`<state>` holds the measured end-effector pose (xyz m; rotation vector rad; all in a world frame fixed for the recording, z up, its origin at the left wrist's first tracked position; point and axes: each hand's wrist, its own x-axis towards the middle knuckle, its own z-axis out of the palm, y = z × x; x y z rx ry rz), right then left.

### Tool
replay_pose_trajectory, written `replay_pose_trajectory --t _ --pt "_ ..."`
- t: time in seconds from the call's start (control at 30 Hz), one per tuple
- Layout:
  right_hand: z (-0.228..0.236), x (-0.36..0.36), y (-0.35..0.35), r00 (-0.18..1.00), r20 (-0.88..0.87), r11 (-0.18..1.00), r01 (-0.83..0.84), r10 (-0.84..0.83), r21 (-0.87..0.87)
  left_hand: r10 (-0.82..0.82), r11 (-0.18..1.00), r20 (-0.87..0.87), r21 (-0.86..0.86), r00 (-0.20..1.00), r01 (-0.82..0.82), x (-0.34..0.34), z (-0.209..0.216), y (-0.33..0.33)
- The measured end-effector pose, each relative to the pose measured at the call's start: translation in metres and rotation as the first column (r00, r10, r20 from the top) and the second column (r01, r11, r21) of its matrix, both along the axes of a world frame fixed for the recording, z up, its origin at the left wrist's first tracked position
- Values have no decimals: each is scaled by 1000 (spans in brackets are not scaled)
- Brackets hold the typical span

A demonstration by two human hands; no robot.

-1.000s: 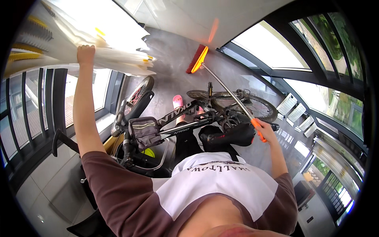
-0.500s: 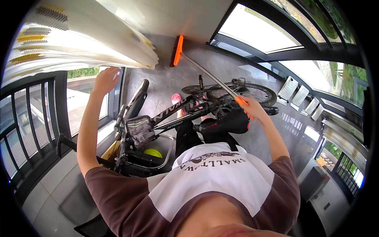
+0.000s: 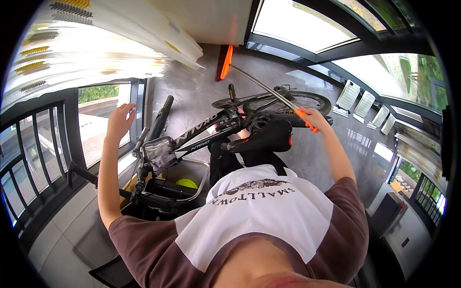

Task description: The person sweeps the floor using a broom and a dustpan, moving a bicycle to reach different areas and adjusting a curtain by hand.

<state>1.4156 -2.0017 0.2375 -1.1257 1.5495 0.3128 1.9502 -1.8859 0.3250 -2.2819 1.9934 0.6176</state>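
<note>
My right hand point(image 3: 314, 121) is closed around the orange grip of a long-handled floor brush point(image 3: 261, 85). Its metal pole slants away to the far left, over the rear wheel of a black bicycle point(image 3: 201, 136). The brush's orange head point(image 3: 226, 62) is by the far wall, its dark bristle side facing left. My left hand point(image 3: 122, 119) is raised in front of the window with fingers apart, holding nothing. Just above it hangs a white curtain point(image 3: 110, 57) with yellow and grey leaf patterns, its lower edge blurred. The bicycle stands between my body and the brush head.
A grey bag point(image 3: 160, 152) sits on the bicycle frame near the handlebar. Beneath is a metal-rimmed bin point(image 3: 207, 178) with a yellow-green round thing point(image 3: 186, 184). Black railings point(image 3: 36, 149) line the left. White slatted objects point(image 3: 349, 96) stand along the right glass wall.
My left hand has come down and away from the curtain, whose lower edge now swings. The brush in my right hand has shifted slightly right in view, and its head has turned.
</note>
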Motion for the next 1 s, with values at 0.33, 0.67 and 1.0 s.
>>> replay_pose_trajectory --t 0.33,0.67,1.0 --pt "20 -24 -10 985 -127 992 -126 121 -30 5 997 -38 -74 999 -8 -14 8 13" --pt "32 12 -29 917 -195 937 -350 347 21 -7 988 -77 -157 997 -5 -31 14 53" --pt "40 34 -21 982 -104 986 -151 158 74 -7 974 -92 -226 996 -14 -58 29 65"
